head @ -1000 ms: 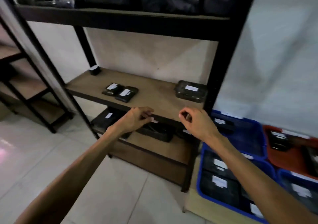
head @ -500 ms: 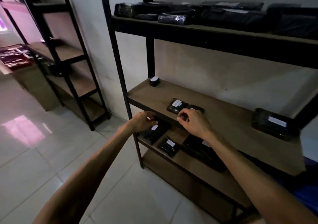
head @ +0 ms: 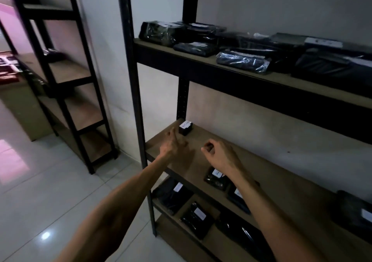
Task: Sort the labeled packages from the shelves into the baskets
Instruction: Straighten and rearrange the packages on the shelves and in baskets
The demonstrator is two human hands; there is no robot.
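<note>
Black metal shelving unit (head: 132,92) with brown board shelves, set against a pale plaster wall (head: 251,119). Floor (head: 50,197) is glossy light tile, with a pink glare patch at far left. A second, similar rack (head: 66,76) stands further left along the same wall.

Middle shelf (head: 281,183): small black labeled box (head: 185,128) at the back left corner, beside the rear upright. Two flat labeled packages (head: 217,178) lie nearer the front edge, partly hidden by the right forearm. One larger package (head: 354,209) at far right.

Upper shelf (head: 221,60): a crowded row of black plastic-wrapped packages (head: 241,60) (labels too blurred to read).

Lower shelf: several more labeled packages (head: 196,219).

Left hand (head: 173,146): above the middle shelf just short of the small box, fingers extended and loose, holding nothing; motion-blurred.
Right hand (head: 219,154): above the middle shelf, fingers curled in, thumb against fingertips; nothing visible in it.
</note>
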